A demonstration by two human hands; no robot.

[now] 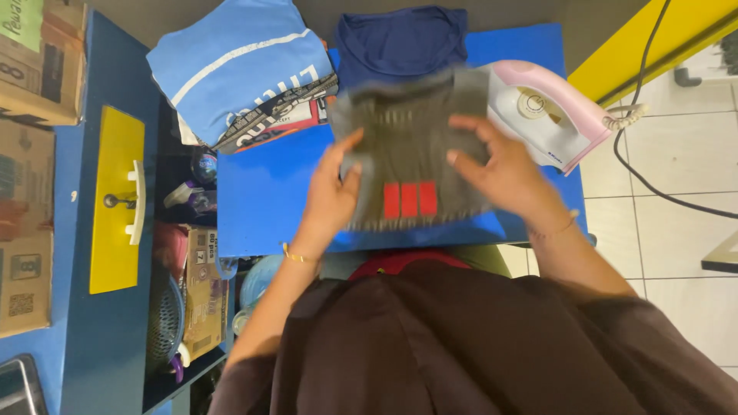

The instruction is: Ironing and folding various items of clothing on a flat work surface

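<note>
Both hands hold a folded grey shirt [411,146] over the blue surface [261,200]: the left grip [334,188] pinches its left edge, the right grip [500,165] clasps its right side. A pink iron [550,115] sits just right of the right grip; folded shirts [246,69] lie beyond the left.

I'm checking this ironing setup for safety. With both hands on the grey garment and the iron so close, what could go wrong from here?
1. The pink and white iron sits right beside the right hand; if it is hot, a sideways move may brush it.
2. Its cord trails off the blue board over the floor, so a snag might pull the iron down.
3. The grey garment overlaps the navy garment; shifting it may disturb that one.
</note>
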